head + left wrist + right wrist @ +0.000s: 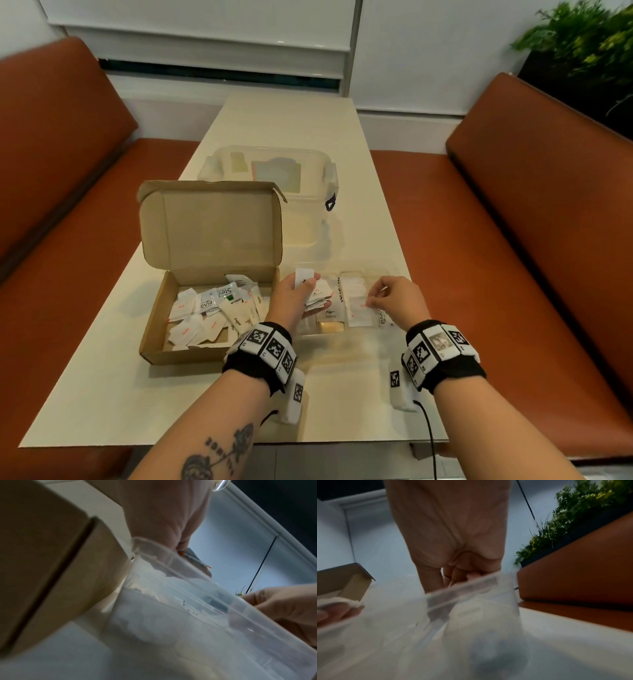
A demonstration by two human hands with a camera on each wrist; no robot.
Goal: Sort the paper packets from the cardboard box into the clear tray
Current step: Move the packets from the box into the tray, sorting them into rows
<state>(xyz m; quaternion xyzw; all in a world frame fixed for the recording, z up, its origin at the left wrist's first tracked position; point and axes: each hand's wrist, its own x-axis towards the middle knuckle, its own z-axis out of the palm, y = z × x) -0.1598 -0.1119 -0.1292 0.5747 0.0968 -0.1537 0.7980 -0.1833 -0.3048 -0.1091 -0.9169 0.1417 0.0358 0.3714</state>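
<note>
Head view: cardboard box [161, 329], lid raised, on a cream table [102, 394], with loose paper packets [212, 315] in its base; clear tray [342, 337] just right of the box, its compartments already holding packets. Left hand [294, 301], over the tray's left end, grips a stack of packets [317, 293] with fingers curled under and thumb on top. Right hand [400, 298], over the tray's right part, pinches one white packet [359, 308] between thumb and fingertips. Lidded clear storage container [274, 178] behind the box; orange bench seats [513, 222] on both sides; green plant [582, 37] at upper right. Left wrist view: box wall [51, 561] at left, tray wall [197, 615] in the foreground, left hand [163, 513] above it holding packet edges [193, 558], right hand [288, 609] at the right edge. Right wrist view: blurred; right hand [450, 527] with fingers [458, 574] bunched above the tray rim [462, 588]; the packet cannot be made out.
</note>
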